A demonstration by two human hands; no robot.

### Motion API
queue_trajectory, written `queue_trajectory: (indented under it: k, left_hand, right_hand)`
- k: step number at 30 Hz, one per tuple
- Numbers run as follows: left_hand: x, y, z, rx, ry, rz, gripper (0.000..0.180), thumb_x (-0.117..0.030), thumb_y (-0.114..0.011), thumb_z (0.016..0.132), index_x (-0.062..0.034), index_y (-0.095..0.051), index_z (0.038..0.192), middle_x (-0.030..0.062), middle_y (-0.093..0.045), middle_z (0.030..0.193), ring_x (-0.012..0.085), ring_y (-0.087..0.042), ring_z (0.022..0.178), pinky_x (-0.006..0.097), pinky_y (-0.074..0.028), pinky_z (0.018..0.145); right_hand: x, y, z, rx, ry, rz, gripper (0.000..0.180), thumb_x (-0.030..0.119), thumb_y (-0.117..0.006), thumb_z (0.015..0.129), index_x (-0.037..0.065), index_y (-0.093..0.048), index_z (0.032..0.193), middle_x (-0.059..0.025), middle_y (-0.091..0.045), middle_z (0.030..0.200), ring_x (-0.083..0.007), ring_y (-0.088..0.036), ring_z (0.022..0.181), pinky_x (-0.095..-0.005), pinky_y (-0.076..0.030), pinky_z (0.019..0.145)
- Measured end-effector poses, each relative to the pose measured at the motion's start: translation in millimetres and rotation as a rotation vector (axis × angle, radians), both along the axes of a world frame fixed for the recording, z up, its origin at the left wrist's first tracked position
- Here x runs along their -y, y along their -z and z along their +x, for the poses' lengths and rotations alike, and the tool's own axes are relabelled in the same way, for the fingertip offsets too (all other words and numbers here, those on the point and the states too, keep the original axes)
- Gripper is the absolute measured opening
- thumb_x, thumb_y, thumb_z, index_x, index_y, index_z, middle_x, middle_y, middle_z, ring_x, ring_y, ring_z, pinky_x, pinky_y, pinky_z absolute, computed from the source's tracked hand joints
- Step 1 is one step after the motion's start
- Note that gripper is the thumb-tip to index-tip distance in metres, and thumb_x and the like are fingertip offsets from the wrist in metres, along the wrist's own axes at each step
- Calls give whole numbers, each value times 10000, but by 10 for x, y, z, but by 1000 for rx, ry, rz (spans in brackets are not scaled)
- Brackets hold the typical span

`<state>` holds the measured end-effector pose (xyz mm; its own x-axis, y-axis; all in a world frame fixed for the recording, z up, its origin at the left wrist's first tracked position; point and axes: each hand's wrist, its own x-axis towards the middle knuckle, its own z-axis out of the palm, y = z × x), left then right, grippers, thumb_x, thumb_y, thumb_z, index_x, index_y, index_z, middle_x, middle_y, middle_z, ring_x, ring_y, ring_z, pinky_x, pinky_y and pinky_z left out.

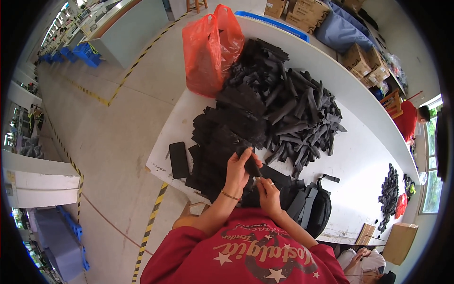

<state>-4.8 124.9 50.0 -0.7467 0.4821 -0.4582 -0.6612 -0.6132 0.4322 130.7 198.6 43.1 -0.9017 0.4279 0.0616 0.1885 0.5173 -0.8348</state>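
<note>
Black strip (252, 166) of thin, matte material: one, between my hands, right of the black rectangular phone (178, 160); its long axis slants, the upper end by my left thumb, the lower end pointing toward my right fingertips.
Left hand (239, 171): grasping the strip, thumb on top, fingers curled behind it.
Right hand (271, 194): pinching at the strip's lower end; whether anything else sits between the tips, I cannot tell.
Phone: one, lying flat on the white tabletop (359, 156).
Flat black pieces (215, 163): one overlapping spread just right of the phone, too many to count.
Curled black pieces (302, 109): one loose heap, beyond the phone and to its right, also uncountable.
Far black heap (389, 194): one, well apart to the phone's right.
Red translucent plastic bag (203, 61): one, upright beyond the phone, handles up; something dark shows inside.
Small red bag (401, 204): one, far right of the phone; contents unclear.
Black strapped bag (321, 208): one, right of the phone, contents hidden.
</note>
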Motion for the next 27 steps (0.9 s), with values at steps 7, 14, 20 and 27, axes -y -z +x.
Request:
queue_trajectory:
  k: [7,14,20,27]
  left_hand:
    - [41,-18,-255,-40,-118,-249,206,-214,-665,890,-15,-626,926,52,-578,634,101,-473,429,217,-336,373]
    - [-10,51,-206,-59,-64,-57,374,-380,-550,945,-27,-584,1063,40,-553,623,104,-422,418,224,-307,395]
    - [-124,-255,143,-14,114,-38,452,-489,-512,937,-51,-528,1045,71,-603,679,201,-602,541,292,-499,507]
    - [201,345,-449,75,-242,-71,337,-388,-492,975,-121,-494,770,-39,-341,492,61,-256,340,241,-179,316]
  right_hand:
    - [-36,-90,264,119,-76,-102,146,46,-587,888,-16,-615,1017,-127,-571,675,-221,-569,574,-314,-451,547]
    - [-163,-317,558,249,-81,-170,140,61,-585,900,-6,-631,1015,-141,-597,691,-236,-598,605,-319,-454,562]
    - [-140,-398,379,286,29,-296,130,67,-578,903,-5,-636,995,-132,-577,669,-191,-579,583,-304,-445,546]
    - [-115,-504,670,476,-128,-384,135,107,-591,906,-8,-635,963,-134,-578,645,-153,-581,584,-304,-455,571]
